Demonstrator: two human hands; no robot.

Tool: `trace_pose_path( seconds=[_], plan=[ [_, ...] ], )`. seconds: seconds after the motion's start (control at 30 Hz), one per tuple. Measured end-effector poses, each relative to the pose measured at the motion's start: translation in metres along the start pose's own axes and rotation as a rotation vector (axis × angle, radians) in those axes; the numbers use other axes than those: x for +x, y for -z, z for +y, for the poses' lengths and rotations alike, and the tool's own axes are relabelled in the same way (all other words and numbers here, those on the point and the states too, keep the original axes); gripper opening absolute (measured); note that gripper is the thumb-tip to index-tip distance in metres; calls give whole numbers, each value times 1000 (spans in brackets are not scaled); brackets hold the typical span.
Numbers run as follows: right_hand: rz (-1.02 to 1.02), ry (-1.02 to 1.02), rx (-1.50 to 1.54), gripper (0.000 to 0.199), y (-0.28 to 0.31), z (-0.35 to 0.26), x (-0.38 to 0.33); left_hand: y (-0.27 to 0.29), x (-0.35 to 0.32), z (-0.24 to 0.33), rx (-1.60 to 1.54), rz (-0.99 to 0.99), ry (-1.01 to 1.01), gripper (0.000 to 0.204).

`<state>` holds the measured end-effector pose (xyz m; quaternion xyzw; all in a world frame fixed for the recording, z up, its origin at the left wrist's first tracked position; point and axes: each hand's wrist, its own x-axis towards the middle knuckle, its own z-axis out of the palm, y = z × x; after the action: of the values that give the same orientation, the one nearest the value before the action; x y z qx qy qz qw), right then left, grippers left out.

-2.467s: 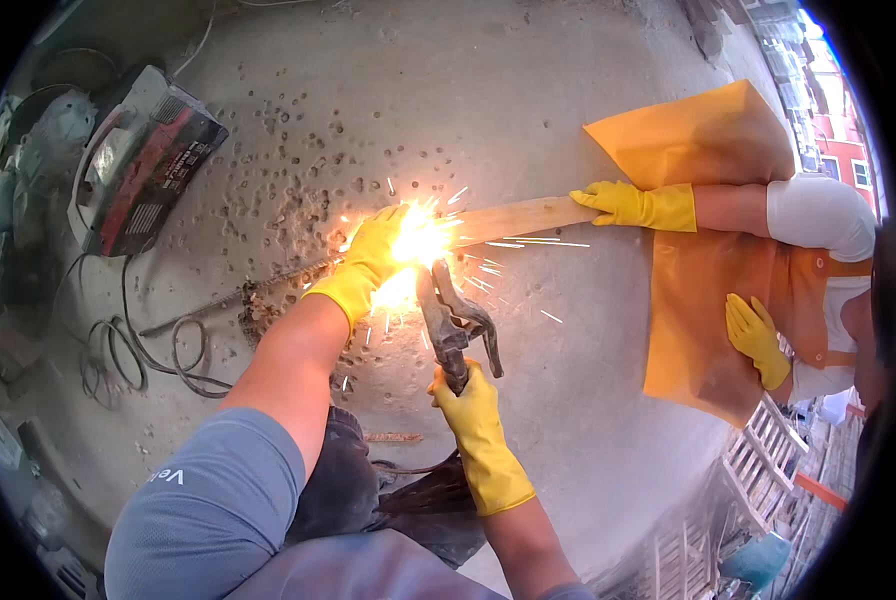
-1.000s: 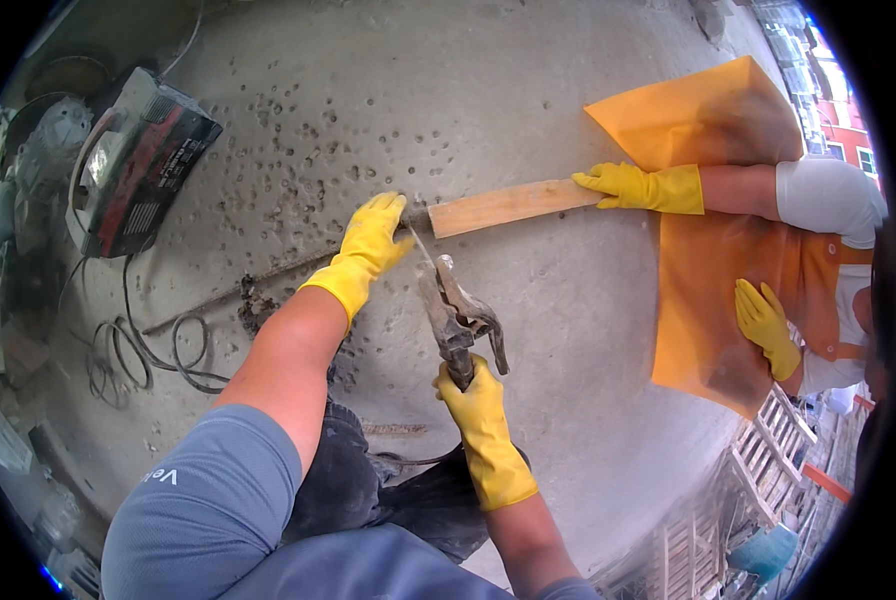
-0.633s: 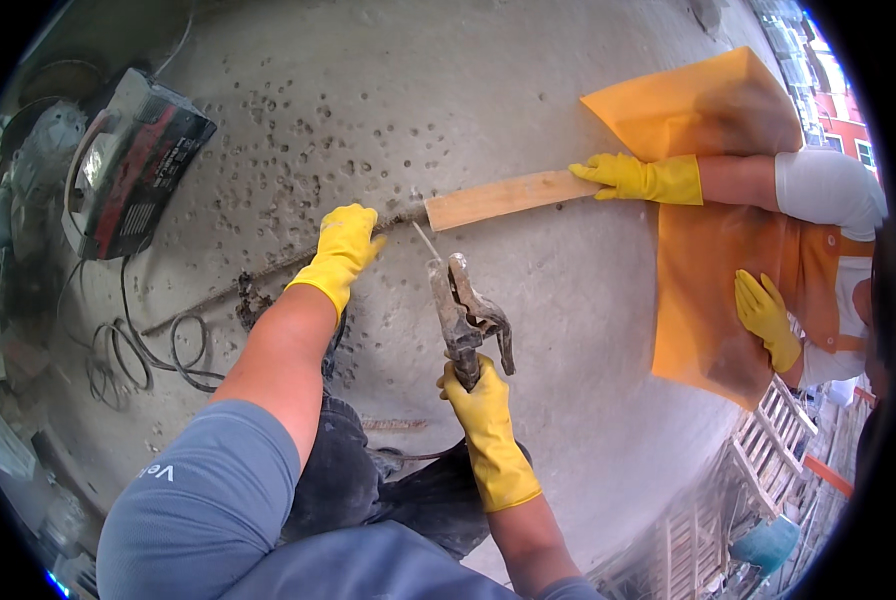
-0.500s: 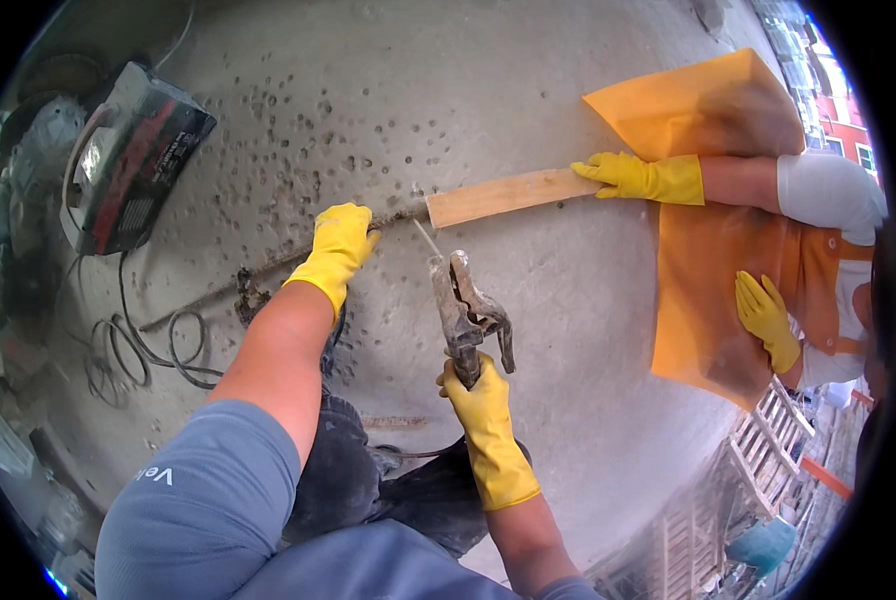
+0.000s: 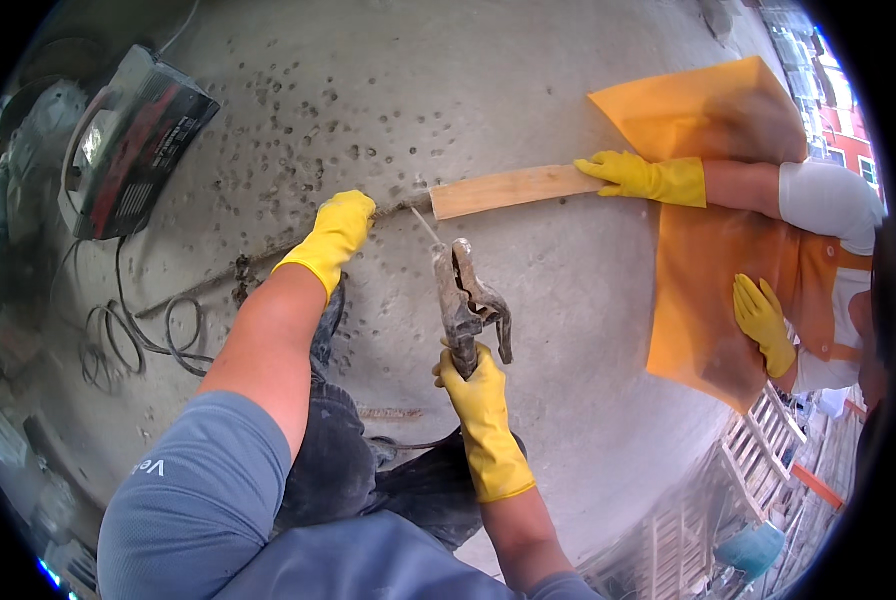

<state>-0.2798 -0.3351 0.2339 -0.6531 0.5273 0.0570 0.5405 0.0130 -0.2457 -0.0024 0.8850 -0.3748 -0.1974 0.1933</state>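
My left hand (image 5: 340,232), in a yellow rubber glove, is closed on a long, thin rusty metal bar (image 5: 203,287) near the middle of the view. The bar runs from lower left toward the end of a wooden board. My right hand (image 5: 479,405), gloved alike, grips the handle of a worn welding electrode holder (image 5: 456,300). A thin welding electrode (image 5: 425,224) sticks out of its jaws, its tip close to the bar and the board's near end. At the right, a co-worker's yellow-gloved hand (image 5: 633,177) holds the wooden board (image 5: 513,190).
A welding machine (image 5: 148,150) stands at the left with coiled cable (image 5: 133,335) beside it. The concrete floor (image 5: 568,300) is pitted with dark spots. The co-worker's orange apron (image 5: 708,270) spreads at the right. Wooden pallets (image 5: 763,445) lie at lower right.
The view has shifted slightly. My hands, the electrode holder and the bar appear a little higher in the picture; both grips are unchanged. The co-worker still holds the board.
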Motion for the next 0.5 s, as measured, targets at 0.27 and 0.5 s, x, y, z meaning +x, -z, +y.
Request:
trace_pose_path(
  seconds=[0.27,0.5],
  plan=[
    [-20,17,3,34,-2,3,0,-3,-1,-4,-4,-47,10,18],
    [-24,48,-11,31,-4,6,3,-1,-1,-2,-16,-39,16,20]
  ],
)
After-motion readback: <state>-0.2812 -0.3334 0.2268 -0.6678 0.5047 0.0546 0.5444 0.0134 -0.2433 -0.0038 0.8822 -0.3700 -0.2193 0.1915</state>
